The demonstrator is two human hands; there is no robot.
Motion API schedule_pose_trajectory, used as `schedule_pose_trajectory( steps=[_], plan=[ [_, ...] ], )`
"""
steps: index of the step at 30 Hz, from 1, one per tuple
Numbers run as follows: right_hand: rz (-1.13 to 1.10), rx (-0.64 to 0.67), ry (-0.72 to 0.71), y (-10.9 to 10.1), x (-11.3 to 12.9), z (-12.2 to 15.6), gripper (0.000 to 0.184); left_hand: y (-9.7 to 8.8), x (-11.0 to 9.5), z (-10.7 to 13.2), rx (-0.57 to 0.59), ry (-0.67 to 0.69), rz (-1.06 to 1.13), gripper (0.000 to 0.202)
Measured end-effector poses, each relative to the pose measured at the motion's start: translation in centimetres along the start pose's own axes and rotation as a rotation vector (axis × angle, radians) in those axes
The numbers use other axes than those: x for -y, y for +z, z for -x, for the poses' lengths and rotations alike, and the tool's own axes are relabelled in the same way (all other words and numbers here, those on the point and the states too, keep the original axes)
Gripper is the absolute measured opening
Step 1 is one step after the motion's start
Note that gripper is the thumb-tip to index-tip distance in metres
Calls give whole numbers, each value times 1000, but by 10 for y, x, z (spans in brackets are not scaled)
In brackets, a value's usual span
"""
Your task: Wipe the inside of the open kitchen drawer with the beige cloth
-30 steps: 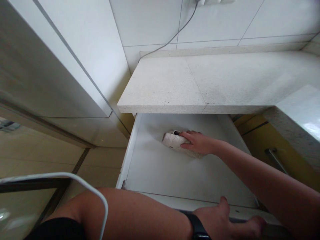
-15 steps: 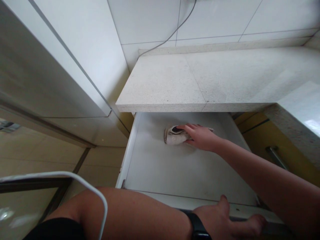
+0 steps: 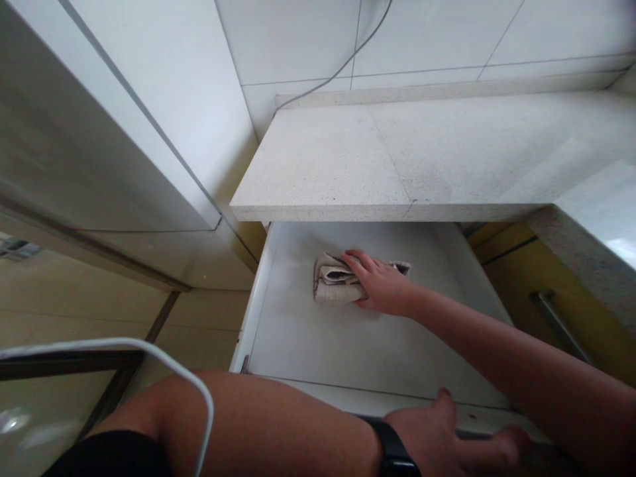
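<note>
A folded beige cloth (image 3: 338,291) with dark edging lies on the white bottom of the pulled-out drawer (image 3: 308,344). My right hand (image 3: 380,281) is closed over the cloth from above and presses it flat against the drawer bottom. Part of the cloth sticks out beyond the fingers on both sides. At the lower edge of the view, my left hand (image 3: 447,434) grips the drawer's front edge, thumb toward the inside and a finger along the edge. Its other fingers are hidden. A black watch (image 3: 395,454) is on that wrist.
A pale speckled countertop (image 3: 318,159) overhangs the back of the drawer. At left stands a tall white cabinet (image 3: 163,79). A yellowish cupboard front with a metal handle (image 3: 559,321) is at right. One white cable (image 3: 163,361) loops over my left arm; a grey cable (image 3: 342,68) runs down the tiled wall.
My right hand has slid the cloth left and slightly toward me across the drawer bottom. More of the cloth shows now. My left hand has stayed in place.
</note>
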State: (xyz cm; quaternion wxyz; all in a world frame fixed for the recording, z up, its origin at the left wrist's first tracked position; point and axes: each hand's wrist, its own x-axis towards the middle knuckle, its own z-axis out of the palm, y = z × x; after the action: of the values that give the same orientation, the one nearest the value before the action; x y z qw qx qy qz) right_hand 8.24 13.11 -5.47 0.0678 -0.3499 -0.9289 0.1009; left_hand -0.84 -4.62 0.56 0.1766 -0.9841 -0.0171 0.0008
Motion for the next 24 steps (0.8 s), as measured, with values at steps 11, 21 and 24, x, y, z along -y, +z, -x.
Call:
schedule_pose_trajectory(
  steps=[11,21,24],
  plan=[
    [144,111,-134,-5,8,1,68,7,-8,0,-123,-89,160,40],
    [350,-67,495,-6,-80,10,56,37,-12,-5,-406,-98,272,42],
    [363,-78,557,-8,-88,14,55,38,-14,-5,-393,-140,255,39]
  ],
)
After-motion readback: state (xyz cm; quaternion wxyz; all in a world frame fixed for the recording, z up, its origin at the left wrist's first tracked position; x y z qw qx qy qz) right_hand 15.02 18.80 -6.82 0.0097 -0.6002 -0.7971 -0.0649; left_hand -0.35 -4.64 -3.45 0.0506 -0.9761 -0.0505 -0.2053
